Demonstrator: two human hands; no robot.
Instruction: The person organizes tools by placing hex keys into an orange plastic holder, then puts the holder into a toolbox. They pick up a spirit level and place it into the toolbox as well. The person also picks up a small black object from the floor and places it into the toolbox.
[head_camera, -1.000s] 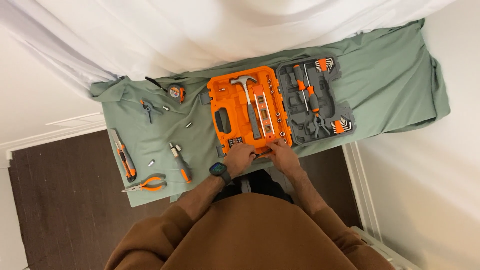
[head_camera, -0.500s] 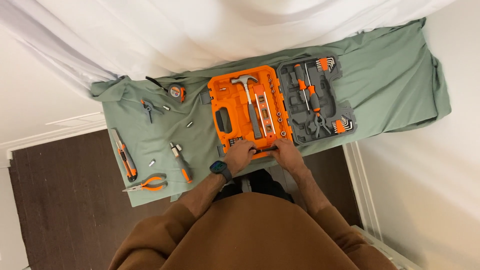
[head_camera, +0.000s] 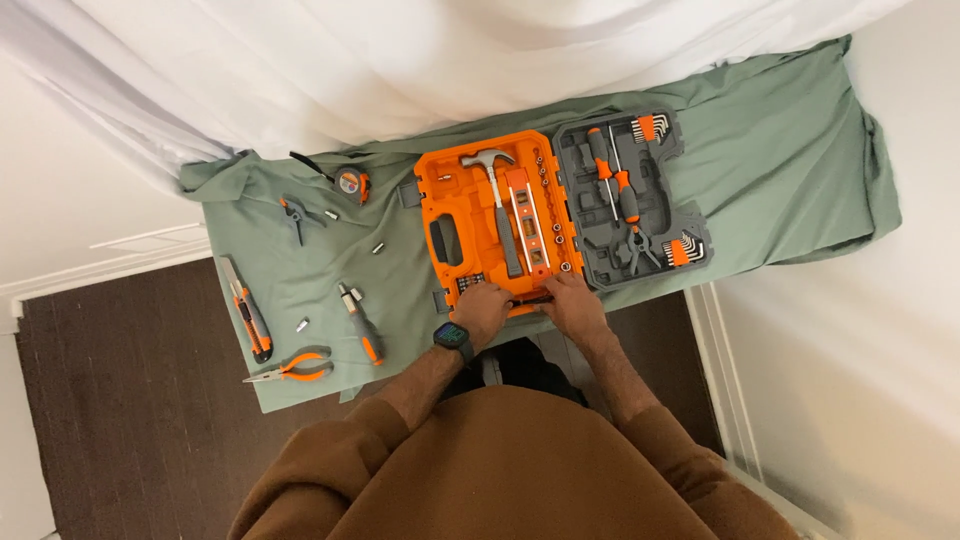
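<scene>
An open tool case lies on a green cloth, with an orange half (head_camera: 450, 205) and a grey half (head_camera: 610, 235). The orange half holds a hammer (head_camera: 492, 172) and an orange level (head_camera: 522, 218). My left hand (head_camera: 483, 308), with a watch on the wrist, and my right hand (head_camera: 572, 302) meet at the orange half's near edge. Both sets of fingers rest on a dark slim tool (head_camera: 532, 297), pressed against that edge and mostly hidden by the hands.
Screwdrivers (head_camera: 612, 180) and hex keys (head_camera: 682, 248) sit in the grey half. Left on the cloth (head_camera: 780, 150) lie a tape measure (head_camera: 351, 185), small clamp (head_camera: 293, 217), utility knife (head_camera: 247, 312), long-nose pliers (head_camera: 292, 368), bit driver (head_camera: 362, 325) and loose bits (head_camera: 303, 325). White curtain behind; dark floor below.
Both hands have moved slightly up onto the case's near edge. The dark slim tool, seen between them half a second ago, is now lower in the case and mostly covered.
</scene>
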